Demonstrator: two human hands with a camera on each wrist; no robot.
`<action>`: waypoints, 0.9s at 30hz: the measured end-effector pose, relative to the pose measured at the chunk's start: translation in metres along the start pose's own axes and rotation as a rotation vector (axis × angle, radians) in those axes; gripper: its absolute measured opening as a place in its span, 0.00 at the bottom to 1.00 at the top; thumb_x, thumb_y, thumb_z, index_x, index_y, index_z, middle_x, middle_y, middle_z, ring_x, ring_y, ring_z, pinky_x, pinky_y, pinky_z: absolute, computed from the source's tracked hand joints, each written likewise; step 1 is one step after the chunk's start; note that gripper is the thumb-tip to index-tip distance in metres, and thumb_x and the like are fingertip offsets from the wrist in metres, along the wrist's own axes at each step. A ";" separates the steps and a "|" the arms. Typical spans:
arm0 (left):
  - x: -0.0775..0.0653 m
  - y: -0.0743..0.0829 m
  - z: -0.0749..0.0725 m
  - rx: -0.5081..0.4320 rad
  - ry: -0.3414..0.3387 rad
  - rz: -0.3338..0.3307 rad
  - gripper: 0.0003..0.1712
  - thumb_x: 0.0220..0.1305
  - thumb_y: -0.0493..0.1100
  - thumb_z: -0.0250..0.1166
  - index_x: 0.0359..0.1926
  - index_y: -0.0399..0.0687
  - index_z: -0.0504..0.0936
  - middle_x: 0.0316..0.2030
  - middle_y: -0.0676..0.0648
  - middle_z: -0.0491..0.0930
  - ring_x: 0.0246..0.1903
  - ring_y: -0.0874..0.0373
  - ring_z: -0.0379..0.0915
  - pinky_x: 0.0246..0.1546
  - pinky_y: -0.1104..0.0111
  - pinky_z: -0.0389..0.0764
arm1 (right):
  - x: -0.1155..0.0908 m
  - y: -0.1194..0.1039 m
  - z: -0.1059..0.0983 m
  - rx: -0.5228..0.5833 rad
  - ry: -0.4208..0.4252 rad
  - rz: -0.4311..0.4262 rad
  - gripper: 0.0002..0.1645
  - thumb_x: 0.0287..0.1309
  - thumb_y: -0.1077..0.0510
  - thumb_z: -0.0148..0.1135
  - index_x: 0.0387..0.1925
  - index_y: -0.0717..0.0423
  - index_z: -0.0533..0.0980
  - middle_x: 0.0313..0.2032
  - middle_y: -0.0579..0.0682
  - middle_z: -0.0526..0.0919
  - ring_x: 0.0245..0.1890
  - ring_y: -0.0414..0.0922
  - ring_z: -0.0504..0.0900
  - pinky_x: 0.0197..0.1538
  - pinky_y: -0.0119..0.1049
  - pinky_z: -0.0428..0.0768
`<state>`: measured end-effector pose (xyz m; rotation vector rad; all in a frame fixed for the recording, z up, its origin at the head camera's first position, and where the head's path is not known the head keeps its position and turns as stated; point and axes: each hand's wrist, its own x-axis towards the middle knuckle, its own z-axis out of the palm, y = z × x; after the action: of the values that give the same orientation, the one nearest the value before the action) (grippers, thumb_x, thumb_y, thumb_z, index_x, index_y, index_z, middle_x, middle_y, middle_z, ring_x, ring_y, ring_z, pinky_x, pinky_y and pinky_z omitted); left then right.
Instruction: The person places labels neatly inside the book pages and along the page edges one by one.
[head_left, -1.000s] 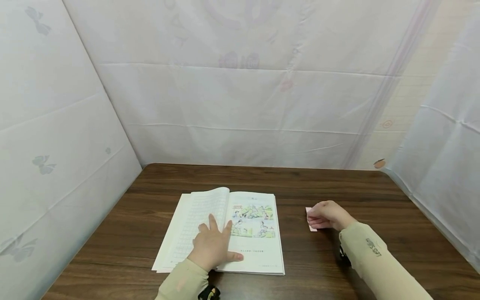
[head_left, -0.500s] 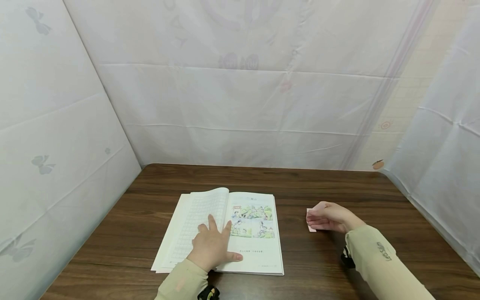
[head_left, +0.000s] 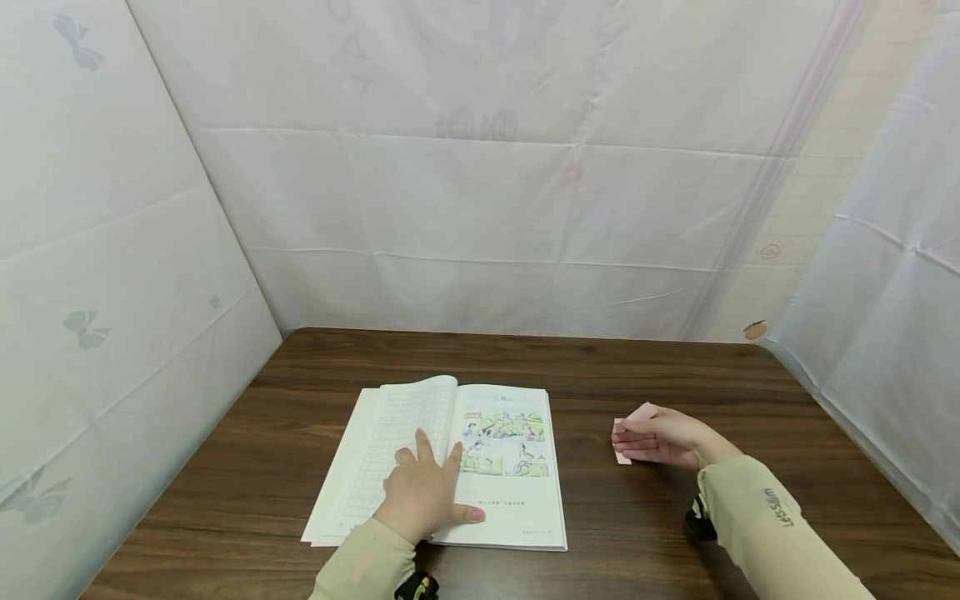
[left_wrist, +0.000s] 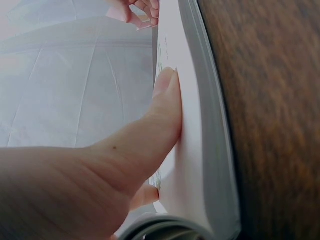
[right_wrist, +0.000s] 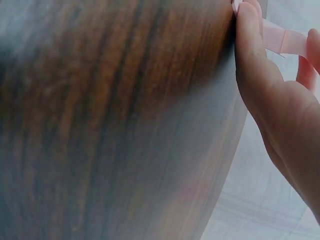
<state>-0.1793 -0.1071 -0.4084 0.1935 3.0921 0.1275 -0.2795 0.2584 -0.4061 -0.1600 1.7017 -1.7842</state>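
Observation:
An open book [head_left: 510, 508] lies on the table, its right page printed with coloured pictures. My left hand [head_left: 422, 492] rests on it with fingers spread over the inner fold and thumb on the right page. The left wrist view shows that thumb [left_wrist: 167, 100] pressing the page. To the right of the book, my right hand [head_left: 667, 437] pinches a pink sticky note [right_wrist: 290, 42], which bends up between thumb and fingers. Under the fingertips, more pink paper [head_left: 622, 457] lies on the table; the hand hides most of it.
The brown wood-grain table [head_left: 420, 354] reaches back to a white patterned cloth [head_left: 480, 208] hanging behind it. Similar cloth hangs at the left and right sides. The book's left pages [head_left: 435, 392] curl up near the spine.
My right hand has turned slightly and its wrist has shifted right; a pink edge now rises above its fingers. The left hand has stayed in place.

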 end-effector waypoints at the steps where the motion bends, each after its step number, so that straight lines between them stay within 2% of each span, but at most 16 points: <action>1: 0.000 0.000 0.000 0.000 0.000 -0.001 0.60 0.37 0.78 0.70 0.68 0.49 0.73 0.66 0.19 0.59 0.48 0.28 0.69 0.21 0.53 0.78 | 0.000 0.000 -0.001 0.000 -0.007 -0.002 0.13 0.72 0.64 0.50 0.42 0.58 0.82 0.42 0.51 0.87 0.44 0.42 0.86 0.54 0.38 0.82; 10: 0.000 0.001 0.000 0.014 0.001 0.002 0.60 0.38 0.78 0.69 0.68 0.50 0.73 0.66 0.19 0.60 0.47 0.30 0.70 0.20 0.56 0.77 | 0.004 0.010 -0.016 -0.004 -0.128 -0.040 0.10 0.70 0.58 0.57 0.43 0.53 0.83 0.44 0.48 0.88 0.47 0.40 0.86 0.53 0.34 0.81; 18: 0.000 0.000 0.002 0.019 -0.006 0.003 0.60 0.38 0.78 0.69 0.68 0.50 0.72 0.66 0.19 0.60 0.47 0.29 0.69 0.21 0.56 0.77 | -0.001 0.005 -0.007 -0.022 -0.055 -0.032 0.12 0.73 0.61 0.51 0.44 0.56 0.82 0.44 0.49 0.87 0.47 0.41 0.85 0.54 0.35 0.81; 27: 0.000 0.000 0.001 0.030 0.009 0.011 0.60 0.38 0.78 0.69 0.68 0.49 0.73 0.65 0.19 0.61 0.47 0.29 0.70 0.20 0.56 0.77 | -0.003 0.005 -0.009 -0.010 -0.101 -0.042 0.15 0.74 0.63 0.47 0.46 0.56 0.81 0.47 0.50 0.86 0.49 0.42 0.85 0.55 0.35 0.80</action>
<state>-0.1794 -0.1068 -0.4091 0.2122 3.1037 0.0831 -0.2801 0.2676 -0.4105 -0.2877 1.6467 -1.7681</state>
